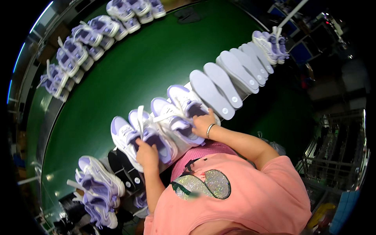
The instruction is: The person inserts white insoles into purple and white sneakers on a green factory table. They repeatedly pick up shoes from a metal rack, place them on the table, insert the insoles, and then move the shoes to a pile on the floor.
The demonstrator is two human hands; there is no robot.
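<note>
Two pairs of white and lilac lace-up sneakers stand side by side before me, toes pointing away. At the heel of the left pair's near sneaker (126, 135), my left hand (148, 154) is closed on the collar, its fingers partly inside the opening. To its right, my right hand (203, 123), with a bangle on the wrist, grips the heel collars of the other sneakers (178, 111). Some of its fingertips are hidden in the shoes. Just beyond that hand, grey insoles (211, 94) lie in overlapping pairs along the row.
More sneakers (100, 192) stand at the lower left beside black insoles (123, 168). Another pair (270, 47) sits at the row's far right end. Across the green table (156, 58), a line of sneakers (84, 35) follows the far edge. A wire rack (337, 145) is at right.
</note>
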